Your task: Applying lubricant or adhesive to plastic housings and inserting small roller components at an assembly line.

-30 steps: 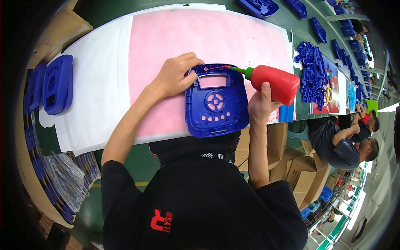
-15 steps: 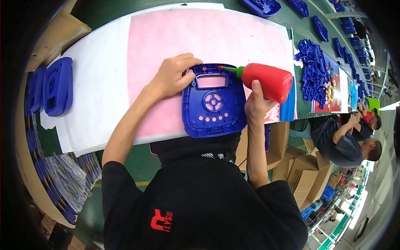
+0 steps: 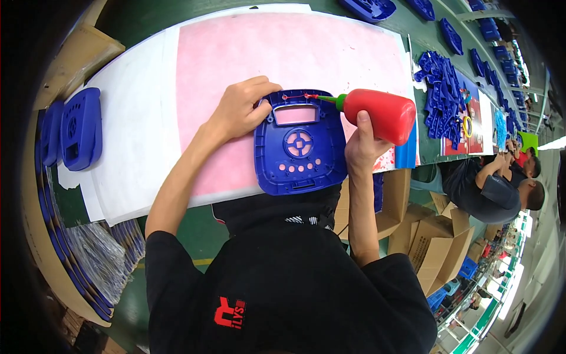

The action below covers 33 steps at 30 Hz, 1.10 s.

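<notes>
My left hand [image 3: 247, 106] grips the upper left rim of a blue plastic housing [image 3: 277, 162], its fingers over the top edge and thumb inside. The housing has a rectangular window, a round grille and a row of small holes, its ribbed inner side facing up. In my right hand [image 3: 364, 144] is a red squeeze bottle [image 3: 382, 115], lying on its side with its green nozzle [image 3: 330, 98] pointing left. The nozzle's tip is at a small post near the housing's top edge. A red streak runs between two posts there.
Two blue housings [image 3: 82, 130] stand at the table's left. A pink sheet [image 3: 236, 47] lies under the work. To the right is a heap of blue plastic parts [image 3: 439, 94], with a yellow tape roll [image 3: 467, 127] beside it. Cardboard boxes [image 3: 430, 242] stand below; co-workers [image 3: 501, 192] sit further right.
The housing and both hands sit slightly further left in the picture. The nozzle's tip stays near the same post. A co-worker at the right has shifted a little.
</notes>
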Each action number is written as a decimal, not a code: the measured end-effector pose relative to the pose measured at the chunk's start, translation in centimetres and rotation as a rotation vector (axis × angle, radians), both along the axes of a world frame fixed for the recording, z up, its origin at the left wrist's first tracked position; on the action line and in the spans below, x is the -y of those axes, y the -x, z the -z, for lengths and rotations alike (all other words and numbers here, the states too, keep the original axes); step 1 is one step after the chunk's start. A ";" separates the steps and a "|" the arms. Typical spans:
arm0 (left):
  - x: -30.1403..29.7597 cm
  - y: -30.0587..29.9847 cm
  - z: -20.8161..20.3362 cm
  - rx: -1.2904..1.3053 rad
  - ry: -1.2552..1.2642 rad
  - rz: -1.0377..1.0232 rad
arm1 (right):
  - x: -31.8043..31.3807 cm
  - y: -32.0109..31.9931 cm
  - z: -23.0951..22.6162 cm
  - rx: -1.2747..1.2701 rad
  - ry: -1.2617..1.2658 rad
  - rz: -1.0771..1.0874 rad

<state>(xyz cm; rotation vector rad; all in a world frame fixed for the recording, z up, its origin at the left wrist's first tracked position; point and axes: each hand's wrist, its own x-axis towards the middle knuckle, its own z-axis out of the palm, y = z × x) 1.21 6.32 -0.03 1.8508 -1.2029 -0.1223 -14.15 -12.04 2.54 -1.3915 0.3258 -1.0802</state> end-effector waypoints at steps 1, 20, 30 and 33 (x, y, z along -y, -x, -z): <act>0.0 0.0 0.0 0.000 0.014 0.002 | 0.1 0.0 0.0 0.000 -0.001 -0.002; 0.7 0.3 -1.2 -0.123 0.001 0.014 | 18.1 -3.3 -7.1 -1.019 0.083 -0.412; 0.3 0.2 -0.8 -0.092 -0.030 0.017 | 20.2 -2.9 -3.5 -1.313 0.830 -0.097; 0.2 0.3 -1.0 -0.099 -0.018 0.001 | 24.1 -3.6 -4.9 -1.373 0.969 0.120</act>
